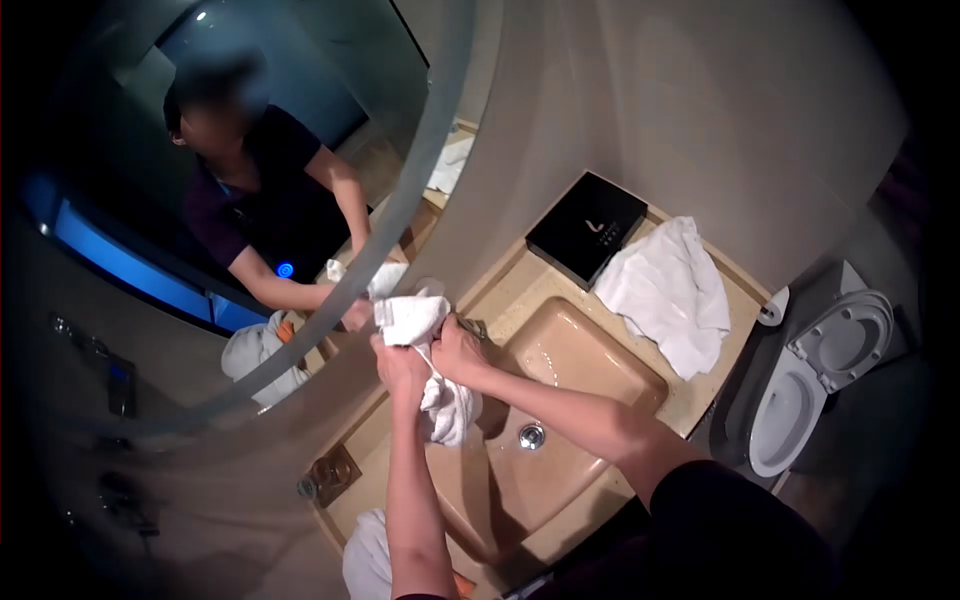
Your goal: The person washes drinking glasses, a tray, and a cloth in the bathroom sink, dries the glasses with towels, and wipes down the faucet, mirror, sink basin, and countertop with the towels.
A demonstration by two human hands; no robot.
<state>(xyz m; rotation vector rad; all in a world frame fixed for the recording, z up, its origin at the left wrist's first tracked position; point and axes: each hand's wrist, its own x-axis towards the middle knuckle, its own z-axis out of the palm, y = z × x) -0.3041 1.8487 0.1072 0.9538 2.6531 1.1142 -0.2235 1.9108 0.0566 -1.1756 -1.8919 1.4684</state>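
Observation:
A white cloth [412, 322] is bunched between my two hands above the back left side of the beige sink [575, 350], near the wall and mirror. My left hand [400, 368] is closed on the cloth from the near left side. My right hand [460, 352] grips it from the right, close to the faucet, which is mostly hidden. The cloth's lower part hangs in folds beneath the hands. The metal drain [531, 436] shows in the basin.
A black box [586, 228] and a crumpled white towel [668, 290] lie on the counter beyond the sink. Glasses [330, 475] stand at the left; another white cloth [368, 560] lies nearer. The toilet [790, 415] is at right, the mirror [300, 130] at upper left.

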